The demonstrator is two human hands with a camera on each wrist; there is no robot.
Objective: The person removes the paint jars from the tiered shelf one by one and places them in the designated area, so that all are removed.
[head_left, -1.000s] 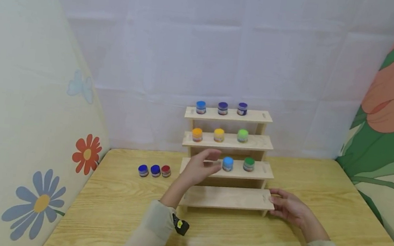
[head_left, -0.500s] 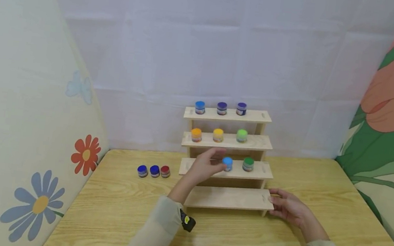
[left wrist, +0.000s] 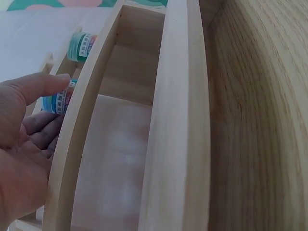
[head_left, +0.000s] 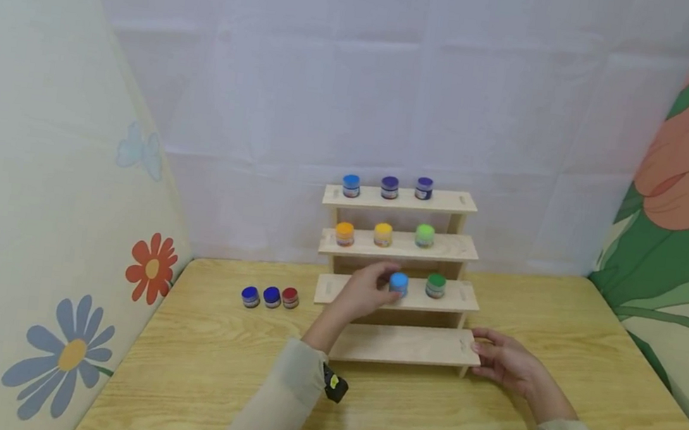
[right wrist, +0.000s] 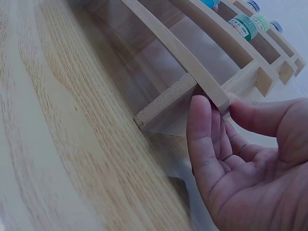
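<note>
My left hand (head_left: pixel 364 292) is at the third tier of a stepped wooden shelf (head_left: pixel 431 352). Thumb and fingers pinch a small light blue paint jar (head_left: pixel 398 283), which stands on that tier. In the left wrist view the thumb lies across the light blue jar (left wrist: pixel 57 103), while the other fingers reach behind it. Right beside it stands a dark green jar (head_left: pixel 435 286). The right hand (head_left: pixel 509 365) grips the right end of the lowest board, thumb on top and fingers underneath, as the right wrist view shows for the hand (right wrist: pixel 250 163).
Blue and purple jars (head_left: pixel 389 187) line the top tier; orange, yellow and light green jars (head_left: pixel 383 235) line the second. Two dark blue jars (head_left: pixel 272 297) and a red jar (head_left: pixel 290 297) stand on the wooden table (head_left: pixel 205 369), left of the shelf. A white cloth hangs behind.
My left hand has moved right along the third tier, from beside the light blue jar to around it. The right hand has kept its grip on the lowest board.
</note>
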